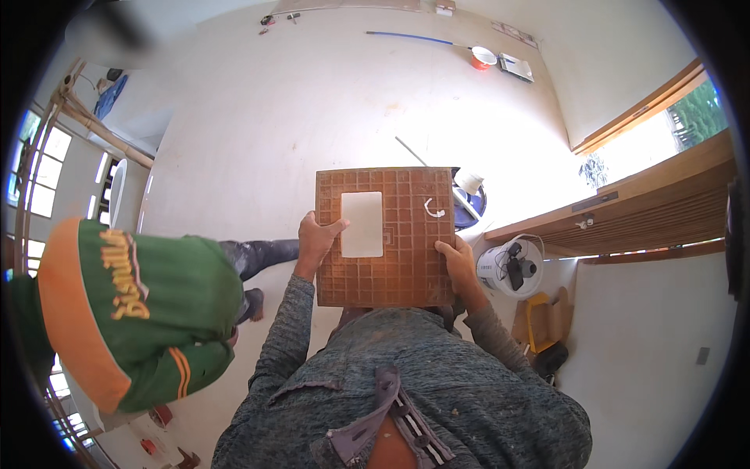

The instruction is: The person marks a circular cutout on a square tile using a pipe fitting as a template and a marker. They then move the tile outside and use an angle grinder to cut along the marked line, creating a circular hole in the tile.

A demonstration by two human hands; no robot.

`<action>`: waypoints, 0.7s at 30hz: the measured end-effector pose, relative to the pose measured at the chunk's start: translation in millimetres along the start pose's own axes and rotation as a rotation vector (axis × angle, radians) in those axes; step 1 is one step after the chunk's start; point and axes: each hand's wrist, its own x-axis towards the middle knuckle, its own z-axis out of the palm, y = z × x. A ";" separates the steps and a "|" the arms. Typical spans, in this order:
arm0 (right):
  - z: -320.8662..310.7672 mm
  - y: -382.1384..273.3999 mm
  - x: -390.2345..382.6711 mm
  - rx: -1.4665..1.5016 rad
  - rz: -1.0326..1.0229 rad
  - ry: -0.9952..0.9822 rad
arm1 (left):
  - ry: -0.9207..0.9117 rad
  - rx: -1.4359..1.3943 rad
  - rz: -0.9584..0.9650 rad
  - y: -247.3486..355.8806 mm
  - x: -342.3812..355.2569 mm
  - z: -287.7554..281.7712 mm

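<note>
A square brown tile (406, 281) with a gridded face turned up is held level in front of my body. A smooth cream rectangle (362, 224) lies on its left half, and a small curved white piece (434, 209) on its right half. My left hand (320, 238) grips the tile's left edge, its thumb reaching to the cream rectangle's edge. My right hand (457, 266) is closed on the right edge, thumb on top. Fingers under the tile are hidden.
Co-worker in green top (156, 297) bends at left. White bucket holding tools (496, 270) stands by my right hand, near wooden slatted panel (625, 211). Blue-and-white object (469, 215) lies beyond the tile. Red pot (480, 62) and blue rod (410, 37) are farther off. Bamboo poles (109, 129) at left.
</note>
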 end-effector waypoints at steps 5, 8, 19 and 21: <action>49.5 -17.9 104.7 0.065 -0.028 0.031 | -0.050 0.010 -0.025 40.9 120.0 -8.7; 81.3 -31.4 169.6 0.000 0.023 0.057 | -0.063 0.033 -0.009 42.0 204.8 -10.5; 191.5 -98.9 396.2 -0.135 -0.090 0.204 | -0.225 -0.110 0.038 83.3 476.8 -30.5; 203.4 -117.9 441.3 -0.103 -0.121 0.248 | -0.262 -0.099 0.052 94.5 537.2 -20.8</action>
